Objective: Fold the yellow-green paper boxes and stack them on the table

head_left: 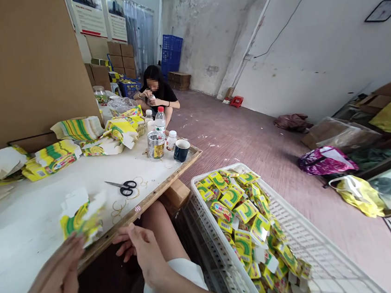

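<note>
A flat, partly unfolded yellow-green carton (80,220), smeared by motion, is over the white table near its front edge. My left hand (52,282) reaches toward it with straight fingers, the fingertips at its lower edge; whether they touch it is unclear. Nothing shows between my left thumb and fingers. My right hand (144,249) hovers by the table edge above my lap, its fingers loosely bent and apart, with nothing visible in them. Black-handled scissors (125,187) lie on the table beyond both hands, with several rubber bands (117,210) scattered near them.
Stacks of flat cartons (55,156) line the table's back. A dark mug (181,150), clear jar (156,145) and bottles stand at its far corner. To my right, a white plastic crate (202,211) holds many small yellow boxes (239,212). Another person (162,91) sits beyond the table.
</note>
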`<state>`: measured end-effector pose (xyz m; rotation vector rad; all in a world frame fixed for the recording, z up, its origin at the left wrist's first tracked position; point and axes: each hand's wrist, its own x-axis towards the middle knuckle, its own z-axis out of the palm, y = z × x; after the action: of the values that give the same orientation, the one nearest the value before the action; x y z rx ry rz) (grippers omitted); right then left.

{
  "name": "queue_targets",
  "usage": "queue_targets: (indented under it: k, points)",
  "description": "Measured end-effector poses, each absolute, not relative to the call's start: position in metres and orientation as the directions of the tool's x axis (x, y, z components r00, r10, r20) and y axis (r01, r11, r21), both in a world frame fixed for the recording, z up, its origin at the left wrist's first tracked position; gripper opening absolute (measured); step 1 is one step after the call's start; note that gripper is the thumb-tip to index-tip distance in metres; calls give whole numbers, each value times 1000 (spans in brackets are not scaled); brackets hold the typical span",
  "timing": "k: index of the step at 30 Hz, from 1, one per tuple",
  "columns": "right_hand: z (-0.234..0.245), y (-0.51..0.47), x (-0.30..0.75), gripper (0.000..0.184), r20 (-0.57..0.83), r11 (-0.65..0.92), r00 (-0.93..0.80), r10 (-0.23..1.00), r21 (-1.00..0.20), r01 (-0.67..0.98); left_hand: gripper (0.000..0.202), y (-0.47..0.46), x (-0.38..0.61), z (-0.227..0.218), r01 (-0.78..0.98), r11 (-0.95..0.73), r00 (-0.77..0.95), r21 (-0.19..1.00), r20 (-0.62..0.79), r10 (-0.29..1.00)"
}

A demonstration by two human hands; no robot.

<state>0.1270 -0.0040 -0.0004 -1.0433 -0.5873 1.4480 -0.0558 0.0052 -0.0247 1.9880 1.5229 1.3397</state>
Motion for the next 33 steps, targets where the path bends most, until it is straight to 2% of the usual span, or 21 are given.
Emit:
queue_targets:
  k: [2,4,5,7,8,9,10,12,13,15,18,22,26,28,31,32,33]
  points:
    - [5,-3,134,56,-230,-148,94,969,-838,-525,25,-7,-35,-19,473,-569,181,672,558,810]
    - [8,-2,144,47,-214,-113,137,967,-846,-520,24,-15,-14,-16,361,-693,307,624,622,720]
    - [9,-3,149,45,-211,-100,162,964,-851,-515,27,-18,-6,-14,332,-696,284,637,636,718]
    - [7,-7,156,44,-212,-92,181,960,-855,-511,38,-22,5,-10,271,-555,70,786,560,826]
    - [5,-10,157,45,-216,-97,177,960,-853,-513,45,-23,8,-7,171,-418,-75,892,435,897]
    - [3,-13,157,46,-223,-109,164,961,-849,-517,51,-23,9,-5,17,-253,-178,967,252,951]
    - [0,-17,155,47,-232,-123,147,961,-842,-525,57,-23,8,-3,-157,-81,-208,984,47,977]
    - [-4,-23,149,48,-251,-151,115,961,-826,-543,65,-21,5,0,-424,227,-109,877,-299,948]
    - [-6,-26,147,48,-256,-159,104,961,-819,-551,68,-20,3,0,-490,334,-49,805,-408,912]
    - [-9,-29,143,46,-257,-163,94,962,-814,-557,76,-18,3,2,-539,431,10,724,-505,863]
    - [-10,-31,144,43,-228,-135,113,967,-837,-531,76,-17,9,7,-547,413,22,728,-480,877]
    - [-6,-34,149,36,-143,-85,145,979,-934,-346,58,-17,20,10,-516,362,-4,776,-425,905]
    - [2,-39,151,20,-115,-76,165,979,-971,-227,53,-18,22,0,-408,295,-57,864,-347,936]
    - [4,-40,152,18,-90,-56,219,972,-986,-157,58,-19,20,-5,-247,262,-52,933,-283,958]
    - [6,-39,159,10,2,15,268,963,-999,-49,76,-20,19,-6,-54,155,-52,986,-158,986]
    - [7,-39,164,14,43,51,242,969,-998,-28,81,-21,18,-4,-28,130,-28,991,-130,991]
    - [7,-38,169,27,79,84,191,978,-996,-18,83,-22,18,-3,-16,114,7,993,-114,993]
